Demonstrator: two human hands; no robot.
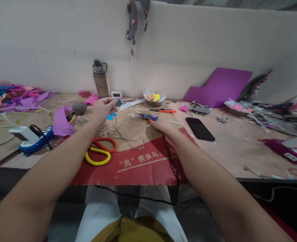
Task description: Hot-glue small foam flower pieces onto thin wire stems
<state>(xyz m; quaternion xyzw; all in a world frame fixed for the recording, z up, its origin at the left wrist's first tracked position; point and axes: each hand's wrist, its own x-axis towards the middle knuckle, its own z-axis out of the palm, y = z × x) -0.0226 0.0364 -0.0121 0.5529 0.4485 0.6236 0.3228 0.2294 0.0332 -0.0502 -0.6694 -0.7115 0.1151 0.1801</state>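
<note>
My left hand (103,109) is raised over the table, thumb and fingertips pinched on a small dark teal piece (118,103). Grey string (116,126) hangs below it and lies in loops on the table. Just under the fingers is a bright blue felt cutout (111,116). My right hand (161,123) is closed around a small blue hot glue gun (148,117) with an orange trigger, its nozzle pointing left. From that hand a black cord (172,163) runs down over the table edge. A gap separates the glue gun from the teal piece.
Scissors (98,163) with red and yellow handles lie before my left forearm. A phone (200,128) lies right of my right hand. Behind are a bottle (101,80), an orange-handled tool (167,111) and a bowl (156,102). A blue power strip (35,143) is at left.
</note>
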